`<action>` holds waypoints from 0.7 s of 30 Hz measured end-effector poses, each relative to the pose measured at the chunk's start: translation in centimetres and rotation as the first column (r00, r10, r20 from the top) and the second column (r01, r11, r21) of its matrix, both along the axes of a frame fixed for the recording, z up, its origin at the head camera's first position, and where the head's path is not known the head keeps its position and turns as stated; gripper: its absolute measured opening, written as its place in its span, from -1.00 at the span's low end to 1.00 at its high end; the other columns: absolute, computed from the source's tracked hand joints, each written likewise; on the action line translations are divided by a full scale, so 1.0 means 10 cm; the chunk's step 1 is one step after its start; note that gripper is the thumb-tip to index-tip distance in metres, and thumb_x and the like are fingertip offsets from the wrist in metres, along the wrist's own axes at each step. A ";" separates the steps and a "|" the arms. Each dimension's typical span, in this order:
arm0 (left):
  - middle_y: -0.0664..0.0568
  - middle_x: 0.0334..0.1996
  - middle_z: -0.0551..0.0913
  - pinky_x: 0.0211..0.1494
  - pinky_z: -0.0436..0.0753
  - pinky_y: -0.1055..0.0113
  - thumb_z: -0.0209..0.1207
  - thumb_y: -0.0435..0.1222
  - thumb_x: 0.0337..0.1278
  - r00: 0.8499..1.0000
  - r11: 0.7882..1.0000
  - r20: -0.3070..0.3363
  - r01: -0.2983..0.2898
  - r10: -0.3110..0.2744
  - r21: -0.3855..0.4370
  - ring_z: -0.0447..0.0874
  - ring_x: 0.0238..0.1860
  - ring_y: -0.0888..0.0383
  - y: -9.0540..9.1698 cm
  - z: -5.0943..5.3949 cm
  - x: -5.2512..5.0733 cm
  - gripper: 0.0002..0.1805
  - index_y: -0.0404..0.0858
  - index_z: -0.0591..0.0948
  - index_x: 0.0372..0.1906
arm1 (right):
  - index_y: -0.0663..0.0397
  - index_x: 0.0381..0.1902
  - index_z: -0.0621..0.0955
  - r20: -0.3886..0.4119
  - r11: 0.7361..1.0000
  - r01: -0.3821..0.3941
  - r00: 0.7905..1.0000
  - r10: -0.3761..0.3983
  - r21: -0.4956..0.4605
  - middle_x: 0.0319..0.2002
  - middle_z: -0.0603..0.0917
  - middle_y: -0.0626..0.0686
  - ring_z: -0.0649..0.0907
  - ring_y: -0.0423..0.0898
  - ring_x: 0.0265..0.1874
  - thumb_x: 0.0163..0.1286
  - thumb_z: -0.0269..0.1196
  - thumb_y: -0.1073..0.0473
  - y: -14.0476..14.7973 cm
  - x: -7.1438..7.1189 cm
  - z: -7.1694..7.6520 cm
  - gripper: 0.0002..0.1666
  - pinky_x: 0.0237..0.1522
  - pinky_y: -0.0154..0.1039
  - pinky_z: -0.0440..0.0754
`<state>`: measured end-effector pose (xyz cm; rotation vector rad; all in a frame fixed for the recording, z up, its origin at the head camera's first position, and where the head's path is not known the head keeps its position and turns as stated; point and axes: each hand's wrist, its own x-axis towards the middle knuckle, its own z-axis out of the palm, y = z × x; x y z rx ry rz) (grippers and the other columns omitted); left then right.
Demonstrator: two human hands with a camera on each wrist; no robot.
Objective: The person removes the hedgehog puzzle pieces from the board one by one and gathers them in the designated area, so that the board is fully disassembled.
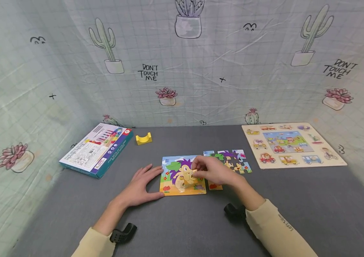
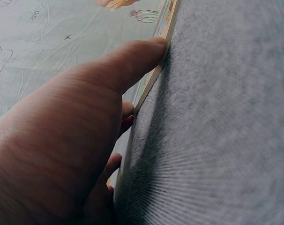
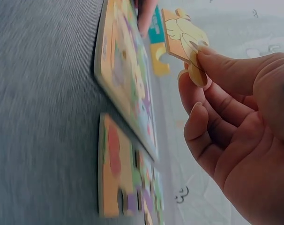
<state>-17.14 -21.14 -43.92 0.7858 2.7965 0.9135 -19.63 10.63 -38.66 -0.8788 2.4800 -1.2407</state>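
Observation:
A hedgehog picture puzzle board [image 1: 169,184] lies flat on the grey table. My left hand [image 1: 138,189] rests at its left side, thumb and fingers spread. In the left wrist view the thumb [image 2: 132,58] touches the board's edge. Above the board, my right hand [image 1: 215,171] pinches a puzzle piece [image 3: 186,37] between thumb and fingertips. This piece is yellow and orange with black lines, raised clear of the board in the right wrist view. Loose puzzle pieces [image 1: 245,167] lie to the right of the board, partly hidden behind the right hand.
A teal and white box [image 1: 88,153] lies at the left, with a yellow arched block [image 1: 144,139] beside it. At the right lies a wooden vehicle puzzle board [image 1: 279,141]. A printed cloth [image 1: 201,64] hangs behind the table.

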 end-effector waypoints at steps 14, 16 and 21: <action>0.06 0.51 0.30 0.50 -0.13 -0.27 0.36 0.19 0.07 1.000 1.000 0.003 -0.006 0.006 -0.015 -0.08 0.57 -0.16 0.01 0.01 0.01 -0.08 -0.12 0.39 0.50 | 0.10 -0.20 0.58 -0.008 0.999 0.045 0.999 -0.045 0.023 -0.33 0.61 -0.06 0.60 -0.09 -0.32 0.39 0.35 0.29 0.53 -0.04 -0.09 -0.88 -0.26 -0.24 0.59; 0.06 0.51 0.30 0.49 -0.12 -0.27 0.36 0.19 0.07 1.000 1.000 0.000 -0.005 0.005 -0.012 -0.07 0.57 -0.17 0.01 0.01 0.01 -0.08 -0.13 0.39 0.49 | 0.12 -0.20 0.58 0.001 0.999 0.047 0.999 -0.047 0.020 -0.32 0.61 -0.05 0.59 -0.08 -0.32 0.39 0.34 0.29 0.61 -0.05 -0.11 -0.88 -0.26 -0.25 0.59; 0.04 0.49 0.32 0.49 -0.11 -0.28 0.36 0.18 0.08 1.000 1.000 -0.019 -0.001 0.000 -0.007 -0.05 0.56 -0.18 0.01 0.00 0.01 -0.09 -0.14 0.40 0.48 | 0.16 -0.19 0.57 0.025 0.999 0.048 0.998 -0.049 0.018 -0.34 0.61 -0.04 0.58 -0.09 -0.34 0.40 0.34 0.29 0.79 -0.06 -0.14 -0.87 -0.29 -0.27 0.57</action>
